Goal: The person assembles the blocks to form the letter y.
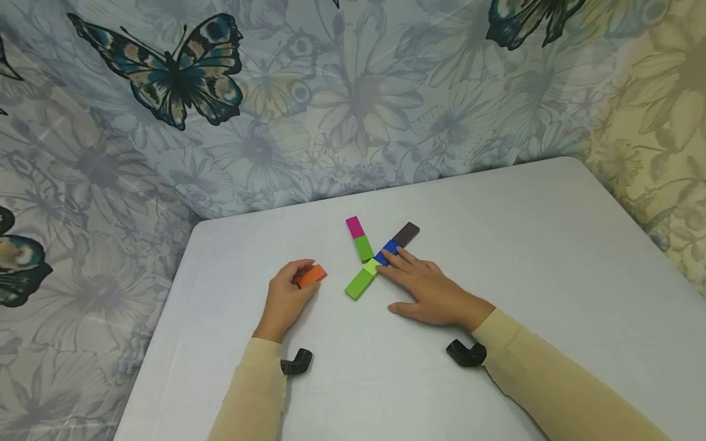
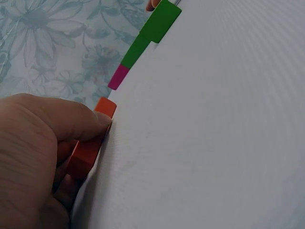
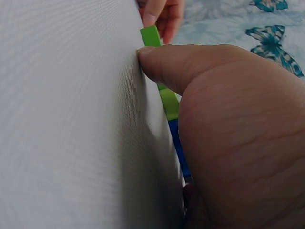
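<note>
In the head view my left hand (image 1: 284, 301) pinches an orange block (image 1: 312, 276) between thumb and fingers, low over the table or resting on it; I cannot tell which. The left wrist view shows the thumb against this orange block (image 2: 88, 155). My right hand (image 1: 436, 295) lies to the right, fingers stretched out, fingertips touching the blue part (image 1: 387, 251) of a slanting row. That row runs from a dark block (image 1: 406, 234) through blue and a yellow-green block (image 1: 371, 267) to a green block (image 1: 358, 285). Fingers partly cover its middle.
A magenta block (image 1: 355, 227) and a green block (image 1: 363, 248) form a second line, pointing towards the row's middle. All lie on a white-covered table (image 1: 529, 245). Patterned cloth (image 1: 358, 110) with butterflies hangs behind. A black wrist device (image 1: 466, 353) sits by each sleeve.
</note>
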`<state>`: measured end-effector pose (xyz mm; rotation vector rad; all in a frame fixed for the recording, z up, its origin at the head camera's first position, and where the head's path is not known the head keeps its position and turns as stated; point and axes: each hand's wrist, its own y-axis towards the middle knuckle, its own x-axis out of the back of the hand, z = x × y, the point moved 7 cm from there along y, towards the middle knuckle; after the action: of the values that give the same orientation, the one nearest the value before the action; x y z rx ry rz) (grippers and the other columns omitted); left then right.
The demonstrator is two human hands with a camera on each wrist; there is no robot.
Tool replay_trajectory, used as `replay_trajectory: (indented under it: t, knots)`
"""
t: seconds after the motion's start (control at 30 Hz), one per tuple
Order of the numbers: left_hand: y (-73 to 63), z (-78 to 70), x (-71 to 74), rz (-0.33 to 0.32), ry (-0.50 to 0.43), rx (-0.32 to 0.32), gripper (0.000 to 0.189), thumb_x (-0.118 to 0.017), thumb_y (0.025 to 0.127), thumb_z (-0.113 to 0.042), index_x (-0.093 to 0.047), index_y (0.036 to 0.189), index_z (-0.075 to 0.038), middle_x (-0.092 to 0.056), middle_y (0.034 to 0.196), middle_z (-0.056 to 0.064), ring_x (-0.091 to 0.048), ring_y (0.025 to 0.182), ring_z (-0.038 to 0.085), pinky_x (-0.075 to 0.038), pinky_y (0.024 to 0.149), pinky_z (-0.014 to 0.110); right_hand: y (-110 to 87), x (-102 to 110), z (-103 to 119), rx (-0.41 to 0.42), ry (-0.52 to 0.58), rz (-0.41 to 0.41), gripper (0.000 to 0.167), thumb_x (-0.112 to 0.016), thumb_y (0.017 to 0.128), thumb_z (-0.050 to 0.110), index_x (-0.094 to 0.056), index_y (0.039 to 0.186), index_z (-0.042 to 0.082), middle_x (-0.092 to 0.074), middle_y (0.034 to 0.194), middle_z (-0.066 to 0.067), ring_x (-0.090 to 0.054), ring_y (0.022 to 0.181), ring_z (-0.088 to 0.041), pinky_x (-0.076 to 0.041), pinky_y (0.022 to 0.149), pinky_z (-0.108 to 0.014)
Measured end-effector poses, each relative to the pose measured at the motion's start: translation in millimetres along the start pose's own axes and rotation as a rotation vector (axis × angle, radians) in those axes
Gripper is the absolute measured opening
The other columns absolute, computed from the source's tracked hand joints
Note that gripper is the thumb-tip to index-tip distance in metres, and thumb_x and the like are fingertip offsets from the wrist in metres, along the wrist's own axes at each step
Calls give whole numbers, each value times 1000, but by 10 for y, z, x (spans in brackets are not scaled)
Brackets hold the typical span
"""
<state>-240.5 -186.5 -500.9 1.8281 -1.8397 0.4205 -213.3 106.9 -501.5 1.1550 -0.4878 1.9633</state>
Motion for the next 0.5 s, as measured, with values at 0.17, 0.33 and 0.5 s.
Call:
replay_trajectory:
  t: [0.17, 0.33, 0.5]
  knots:
    - [-4, -19, 0, -6, 10, -12, 43, -84, 92, 2, -75, 133, -8, -71, 127, 7, -66, 114, 24, -54, 103, 43, -4, 14, 6, -3, 4, -1, 84, -76, 102, 46, -38, 172, 20, -14, 181, -4, -3, 165, -34, -24, 121, -66]
    - [-8, -41, 19, -29, 0, -50, 41, -86, 93, 0, -76, 131, -8, -72, 124, 6, -66, 111, 24, -55, 99, 41, -4, 9, 4, -5, 6, 0, 84, -76, 102, 46, -38, 172, 20, -13, 181, -3, -2, 166, -34, -24, 121, -67]
    - [-17, -69, 69, -74, -37, -92, 38, -87, 94, -5, -77, 131, -9, -73, 126, 3, -65, 112, 23, -55, 93, 39, 1, -2, -1, -2, 2, -1, 83, -76, 102, 46, -38, 172, 21, -13, 181, -3, -2, 166, -33, -25, 121, -66]
